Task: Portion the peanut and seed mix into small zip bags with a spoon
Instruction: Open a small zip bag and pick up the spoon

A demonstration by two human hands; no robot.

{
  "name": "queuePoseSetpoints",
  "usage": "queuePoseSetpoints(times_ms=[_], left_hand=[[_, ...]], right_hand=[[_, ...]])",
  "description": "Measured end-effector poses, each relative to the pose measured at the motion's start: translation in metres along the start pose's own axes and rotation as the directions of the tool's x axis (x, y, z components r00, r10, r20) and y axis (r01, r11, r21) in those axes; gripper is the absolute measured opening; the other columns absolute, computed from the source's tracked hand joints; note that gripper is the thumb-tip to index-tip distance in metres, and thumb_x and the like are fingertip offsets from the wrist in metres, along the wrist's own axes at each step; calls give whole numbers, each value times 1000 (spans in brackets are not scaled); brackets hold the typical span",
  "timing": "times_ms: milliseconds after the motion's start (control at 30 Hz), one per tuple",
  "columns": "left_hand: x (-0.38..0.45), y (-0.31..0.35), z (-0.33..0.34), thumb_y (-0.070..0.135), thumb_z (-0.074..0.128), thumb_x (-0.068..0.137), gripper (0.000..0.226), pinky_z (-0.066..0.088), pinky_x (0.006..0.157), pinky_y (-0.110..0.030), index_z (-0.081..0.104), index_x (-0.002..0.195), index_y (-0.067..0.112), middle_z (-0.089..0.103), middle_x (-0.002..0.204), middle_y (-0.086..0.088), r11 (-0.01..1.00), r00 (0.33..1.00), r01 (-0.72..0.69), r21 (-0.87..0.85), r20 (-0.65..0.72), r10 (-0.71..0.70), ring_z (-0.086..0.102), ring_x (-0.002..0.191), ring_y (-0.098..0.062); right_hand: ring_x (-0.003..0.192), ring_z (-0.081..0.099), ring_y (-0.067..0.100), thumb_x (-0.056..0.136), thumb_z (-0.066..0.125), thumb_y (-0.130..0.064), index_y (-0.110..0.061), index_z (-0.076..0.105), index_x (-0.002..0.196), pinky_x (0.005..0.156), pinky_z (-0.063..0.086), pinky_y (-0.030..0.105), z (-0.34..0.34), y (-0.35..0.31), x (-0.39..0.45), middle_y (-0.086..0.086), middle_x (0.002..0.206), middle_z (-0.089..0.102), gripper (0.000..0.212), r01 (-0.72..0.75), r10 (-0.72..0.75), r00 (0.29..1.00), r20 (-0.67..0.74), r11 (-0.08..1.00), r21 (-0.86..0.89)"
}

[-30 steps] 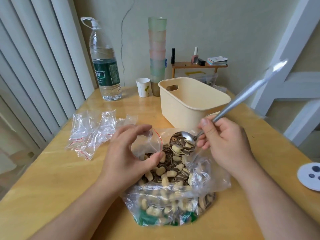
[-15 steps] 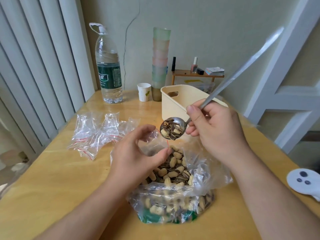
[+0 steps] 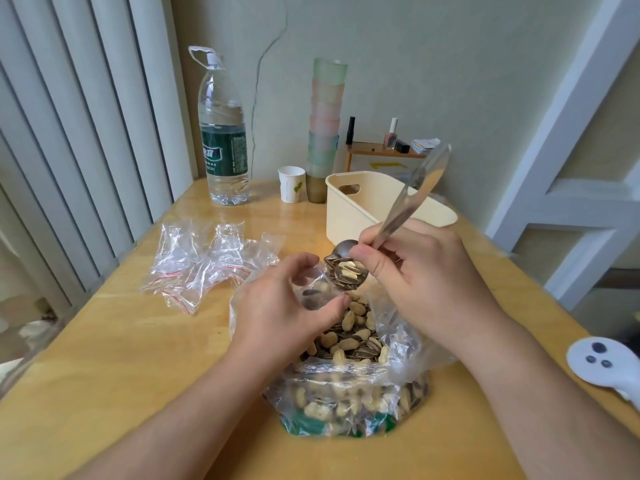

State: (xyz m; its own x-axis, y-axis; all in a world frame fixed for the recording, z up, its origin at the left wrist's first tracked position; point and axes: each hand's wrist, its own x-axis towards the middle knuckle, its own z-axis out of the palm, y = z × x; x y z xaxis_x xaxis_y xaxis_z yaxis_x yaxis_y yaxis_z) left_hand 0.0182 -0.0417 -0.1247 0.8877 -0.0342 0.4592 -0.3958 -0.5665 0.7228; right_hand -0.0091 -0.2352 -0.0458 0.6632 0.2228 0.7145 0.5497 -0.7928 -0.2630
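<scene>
Spoon (image 3: 348,273) tips its load as our right hand (image 3: 426,282) pinches the handle, our left hand (image 3: 280,306) pinches the small zip bag (image 3: 313,292) open over the big mix bag (image 3: 349,368) mid-table, empties (image 3: 207,261) waiting near the left edge.

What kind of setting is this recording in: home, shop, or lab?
Most likely a home room, not a workplace. A small wooden table stands in a corner by a wall, with a water bottle, stacked cups, and nail polish on a little shelf.
</scene>
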Motion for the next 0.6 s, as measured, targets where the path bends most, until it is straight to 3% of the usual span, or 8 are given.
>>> queuePoseSetpoints(times_ms=[100,200,300,400,500,600], left_hand=[[0,-1,1,61,87,67,67,44,87,-6,64,126,37,62,99,34,1000,1000,2,2,17,-2,57,100,19],[0,-2,2,61,85,67,68,37,81,0,63,128,39,63,101,31,1000,1000,-3,18,20,3,56,101,18],[0,-2,1,61,83,67,66,42,88,-8,63,126,40,64,101,31,1000,1000,3,6,-5,-3,58,101,15],[0,-2,-1,63,80,67,64,52,96,-32,63,125,43,64,100,31,1000,1000,15,-6,-24,-15,61,103,7],[0,-2,-1,64,78,65,66,54,97,-38,63,125,43,64,99,31,1000,999,24,-15,-27,-24,62,103,4],[0,-1,-1,66,74,63,66,54,98,-40,63,124,43,65,100,29,1000,999,20,-24,-30,-20,63,103,4]], right_hand=[[81,64,20,98,55,-47,-19,76,94,72,49,41,1,-1,1,2,85,68,35,7,-7,1000,25,1000,11],[83,66,21,99,53,-48,-16,76,94,74,50,41,2,-1,0,2,87,69,40,31,-31,998,52,1000,6],[85,67,22,102,53,-47,-14,76,94,75,52,44,2,-1,-1,3,89,70,41,71,-71,995,73,997,-2],[82,65,20,102,58,-41,-13,76,94,74,51,42,3,0,-3,2,88,66,34,84,-86,994,67,996,41],[84,63,13,101,59,-42,-16,77,97,77,50,34,1,0,-7,-3,91,65,32,65,-68,997,43,995,73],[85,66,19,99,64,-39,-16,78,101,76,53,37,1,-2,-9,0,95,67,27,68,-70,997,18,992,105]])
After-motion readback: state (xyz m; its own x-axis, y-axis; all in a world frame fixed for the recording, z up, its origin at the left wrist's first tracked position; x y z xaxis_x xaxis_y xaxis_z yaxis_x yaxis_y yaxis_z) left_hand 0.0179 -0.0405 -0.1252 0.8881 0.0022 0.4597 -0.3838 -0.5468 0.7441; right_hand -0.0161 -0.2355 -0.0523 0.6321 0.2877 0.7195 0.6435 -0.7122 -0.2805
